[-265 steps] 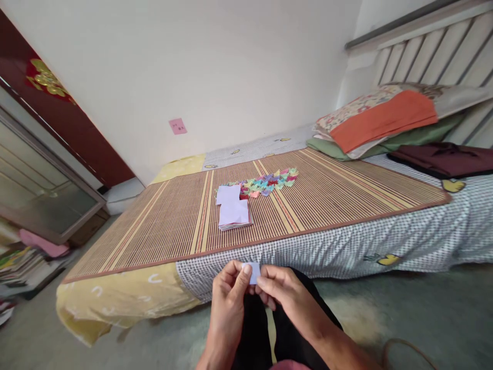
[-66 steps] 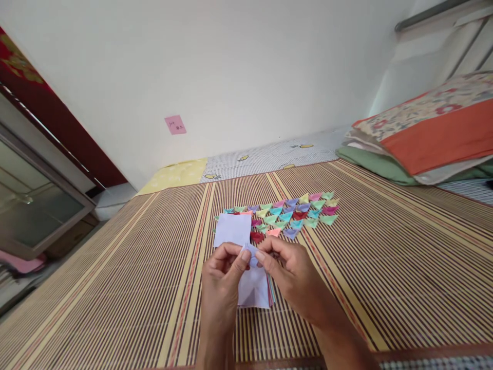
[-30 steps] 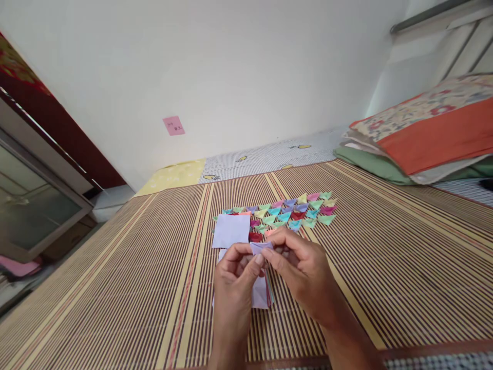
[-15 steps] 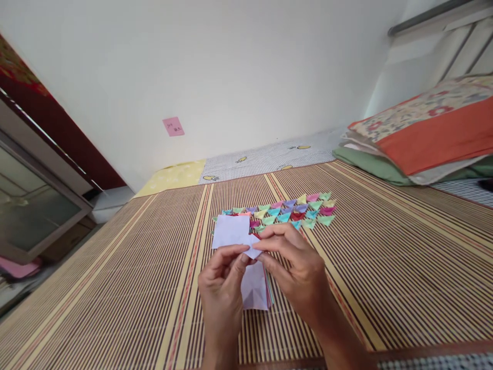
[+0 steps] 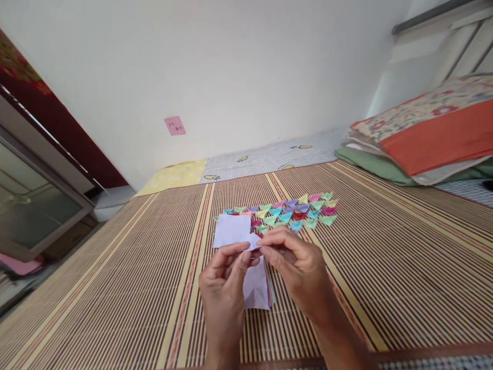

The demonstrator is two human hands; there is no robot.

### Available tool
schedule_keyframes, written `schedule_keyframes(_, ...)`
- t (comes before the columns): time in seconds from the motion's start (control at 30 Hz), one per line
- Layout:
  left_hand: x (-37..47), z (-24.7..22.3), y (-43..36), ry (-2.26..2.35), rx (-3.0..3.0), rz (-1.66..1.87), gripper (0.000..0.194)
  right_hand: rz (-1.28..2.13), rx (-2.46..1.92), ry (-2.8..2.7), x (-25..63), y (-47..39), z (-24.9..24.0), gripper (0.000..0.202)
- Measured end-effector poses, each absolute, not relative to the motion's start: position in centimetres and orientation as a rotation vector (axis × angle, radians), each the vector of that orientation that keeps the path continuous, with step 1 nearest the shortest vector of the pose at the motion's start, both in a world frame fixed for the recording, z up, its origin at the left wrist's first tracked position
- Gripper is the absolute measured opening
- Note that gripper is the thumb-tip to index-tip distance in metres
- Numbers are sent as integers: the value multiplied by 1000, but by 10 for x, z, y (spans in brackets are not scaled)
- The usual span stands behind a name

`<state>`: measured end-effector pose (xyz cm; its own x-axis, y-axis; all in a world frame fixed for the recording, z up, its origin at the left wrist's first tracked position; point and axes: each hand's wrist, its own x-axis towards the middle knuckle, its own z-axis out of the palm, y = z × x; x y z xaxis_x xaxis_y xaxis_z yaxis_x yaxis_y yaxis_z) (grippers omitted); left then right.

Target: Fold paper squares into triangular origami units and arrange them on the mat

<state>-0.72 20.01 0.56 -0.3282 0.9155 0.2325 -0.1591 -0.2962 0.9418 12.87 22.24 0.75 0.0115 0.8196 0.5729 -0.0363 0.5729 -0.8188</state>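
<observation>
A small folded piece of pale lilac paper [image 5: 253,241] is pinched between both hands. My left hand [image 5: 225,277] grips its left side with thumb and fingers; my right hand [image 5: 296,267] pinches its right side. Behind the hands a flat lilac sheet [image 5: 231,230] partly covers some of the small folded paper pieces. Below the held paper lies a stack of coloured paper [image 5: 256,288] with a lilac sheet on top. Rows of small folded pieces [image 5: 285,217] in many colours stretch out beyond the hands.
Everything lies on a striped bamboo mat [image 5: 134,288]. Folded bedding [image 5: 435,133] in orange, green and floral cloth is piled at the right. A pink note [image 5: 174,126] sticks to the white wall. A glass-panelled cabinet [image 5: 34,195] stands at the left.
The fingers of my right hand have curled in closer around the held paper's right edge, and less of that paper shows. My left hand keeps nearly the same grip.
</observation>
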Motion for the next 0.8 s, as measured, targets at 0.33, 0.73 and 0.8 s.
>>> schedule_keyframes(0.33, -15, 7, 200, 1183, 1112, 1736, 18, 909, -696, -1341, 125, 223, 6, 9)
schedule_keyframes(0.73, -7, 9, 198, 1190, 1040, 1773, 13, 872, -752, -1211, 110, 219, 4, 8)
schedule_keyframes(0.8, -5, 8, 199, 1174, 1017, 1790, 14, 853, -769, -1198, 108, 219, 2, 7)
